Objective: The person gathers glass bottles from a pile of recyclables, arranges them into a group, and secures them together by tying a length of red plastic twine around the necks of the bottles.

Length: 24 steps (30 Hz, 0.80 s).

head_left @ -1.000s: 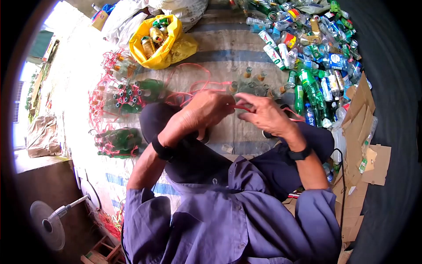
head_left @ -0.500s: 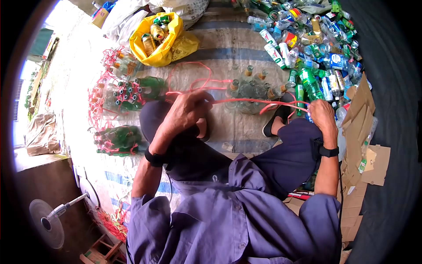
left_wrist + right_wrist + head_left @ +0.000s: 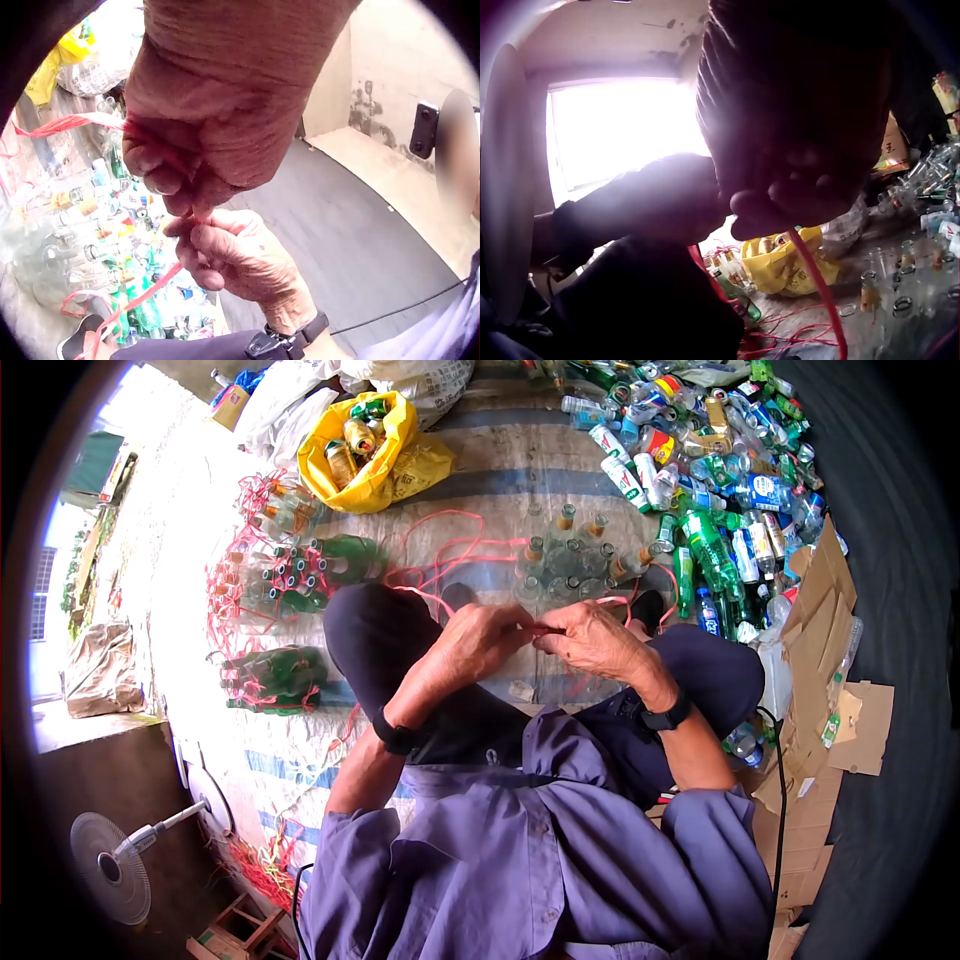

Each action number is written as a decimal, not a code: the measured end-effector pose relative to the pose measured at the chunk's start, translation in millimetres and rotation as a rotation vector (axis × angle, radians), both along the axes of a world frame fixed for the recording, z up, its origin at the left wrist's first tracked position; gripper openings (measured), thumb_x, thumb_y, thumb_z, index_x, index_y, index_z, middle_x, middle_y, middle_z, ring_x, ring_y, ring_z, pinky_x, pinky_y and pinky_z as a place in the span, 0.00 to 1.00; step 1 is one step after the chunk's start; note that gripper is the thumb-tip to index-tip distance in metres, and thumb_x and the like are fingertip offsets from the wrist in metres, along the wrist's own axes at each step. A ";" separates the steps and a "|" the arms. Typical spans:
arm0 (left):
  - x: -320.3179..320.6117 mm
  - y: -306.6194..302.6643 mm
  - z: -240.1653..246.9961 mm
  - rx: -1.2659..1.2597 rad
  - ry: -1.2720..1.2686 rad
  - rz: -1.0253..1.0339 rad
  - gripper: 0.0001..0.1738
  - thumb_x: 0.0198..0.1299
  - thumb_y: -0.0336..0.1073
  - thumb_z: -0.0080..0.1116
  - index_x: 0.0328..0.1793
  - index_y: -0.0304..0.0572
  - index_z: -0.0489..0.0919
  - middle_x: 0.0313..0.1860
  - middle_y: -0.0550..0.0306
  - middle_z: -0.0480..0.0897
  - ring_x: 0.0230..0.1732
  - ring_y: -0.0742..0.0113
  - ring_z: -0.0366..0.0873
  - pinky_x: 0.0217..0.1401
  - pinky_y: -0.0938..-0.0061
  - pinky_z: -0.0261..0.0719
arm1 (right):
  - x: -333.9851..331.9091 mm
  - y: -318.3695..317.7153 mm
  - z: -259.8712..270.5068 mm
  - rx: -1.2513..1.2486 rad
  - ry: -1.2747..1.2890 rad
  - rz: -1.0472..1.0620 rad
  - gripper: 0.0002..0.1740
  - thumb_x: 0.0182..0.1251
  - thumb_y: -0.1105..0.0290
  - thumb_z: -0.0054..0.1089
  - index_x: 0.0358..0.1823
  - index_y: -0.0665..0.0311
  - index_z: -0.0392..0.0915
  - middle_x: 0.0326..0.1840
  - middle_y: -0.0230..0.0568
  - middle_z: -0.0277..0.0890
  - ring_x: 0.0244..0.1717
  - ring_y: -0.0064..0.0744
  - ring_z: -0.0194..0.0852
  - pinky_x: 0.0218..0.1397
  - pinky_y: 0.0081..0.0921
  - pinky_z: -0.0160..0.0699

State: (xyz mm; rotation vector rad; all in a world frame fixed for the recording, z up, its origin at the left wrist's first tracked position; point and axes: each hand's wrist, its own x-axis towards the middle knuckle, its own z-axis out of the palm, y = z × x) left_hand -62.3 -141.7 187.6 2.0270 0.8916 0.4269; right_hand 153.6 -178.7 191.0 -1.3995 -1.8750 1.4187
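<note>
**Red string pinched in both hands; one bottle cluster not yet bound**

**Head view.** The left hand (image 3: 490, 642) and right hand (image 3: 592, 640) meet above the knees, fingertips touching. Both pinch the red string (image 3: 455, 550). From the hands the string trails in loops over the woven mat (image 3: 510, 470) toward the standing glass bottles (image 3: 572, 558) just beyond the feet.

Judged status:
- Done: several tied bundles (image 3: 272, 680) lie at the left, wrapped in string.
- Left: the standing cluster appears unbound, and the loose bottle pile (image 3: 720, 490) at the right is unsorted.

A yellow bag (image 3: 368, 455) of cans sits on the far side of the mat. Cardboard (image 3: 830, 660) lines the right edge, and a fan (image 3: 110, 865) stands at lower left.

**Left wrist view.** The left hand's thumb and forefinger curl round the string (image 3: 67, 124). Directly below, the right hand (image 3: 240, 255) grips the same strand.

**Right wrist view.** The right hand is dark against a bright window (image 3: 622, 127). The string (image 3: 821, 292) drops from its curled fingers toward the bottles.
</note>
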 end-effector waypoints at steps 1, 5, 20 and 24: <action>-3.3 -0.1 1.8 0.000 -0.001 0.002 0.11 0.62 0.32 0.59 0.47 0.35 0.83 0.28 0.50 0.84 0.29 0.63 0.83 0.36 0.68 0.79 | 7.4 -1.0 -11.6 0.121 -0.053 0.037 0.12 0.64 0.68 0.62 0.42 0.70 0.81 0.30 0.52 0.79 0.32 0.43 0.79 0.39 0.37 0.76; -24.7 5.9 -0.1 -0.054 0.023 0.073 0.10 0.61 0.33 0.60 0.45 0.34 0.83 0.26 0.51 0.83 0.29 0.65 0.84 0.35 0.71 0.79 | 48.0 -8.3 -15.3 0.209 -0.182 -0.094 0.10 0.66 0.68 0.60 0.35 0.70 0.82 0.23 0.49 0.77 0.26 0.40 0.76 0.34 0.35 0.73; -8.7 -12.6 -3.4 0.018 0.005 -0.043 0.09 0.60 0.31 0.61 0.43 0.36 0.83 0.33 0.43 0.85 0.37 0.47 0.85 0.39 0.64 0.81 | -15.1 -27.1 -6.0 0.308 -0.015 -0.043 0.26 0.59 0.76 0.68 0.60 0.68 0.76 0.46 0.48 0.82 0.27 0.33 0.80 0.35 0.31 0.77; -20.6 -1.9 -5.5 0.143 0.116 -0.122 0.08 0.58 0.33 0.60 0.42 0.40 0.84 0.32 0.46 0.85 0.36 0.45 0.84 0.38 0.61 0.81 | -7.6 -27.8 -21.6 0.399 -0.140 -0.013 0.09 0.63 0.71 0.65 0.38 0.72 0.83 0.32 0.51 0.83 0.31 0.50 0.81 0.37 0.37 0.79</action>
